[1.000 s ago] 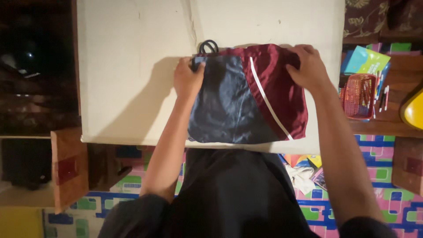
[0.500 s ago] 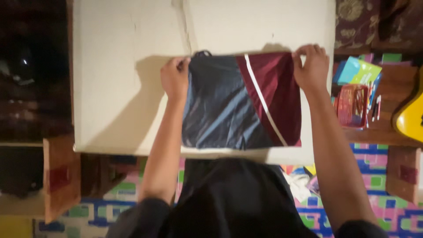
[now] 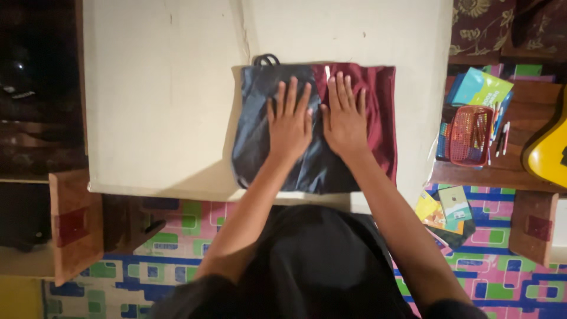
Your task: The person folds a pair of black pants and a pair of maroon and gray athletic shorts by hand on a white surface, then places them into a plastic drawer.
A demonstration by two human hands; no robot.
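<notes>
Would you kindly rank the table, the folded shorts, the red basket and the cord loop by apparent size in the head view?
1. Table
2. Shorts
3. Red basket
4. Cord loop

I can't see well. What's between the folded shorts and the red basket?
In the head view, only bare cream tabletop lies between the folded shorts and the red basket.

My left hand (image 3: 289, 121) and right hand (image 3: 344, 115) cover the middle of the folded shorts (image 3: 251, 133); the white stripe is hidden there. Red basket (image 3: 468, 137) contents too small to tell. Yellow object (image 3: 549, 150) cut off at right edge.
</notes>
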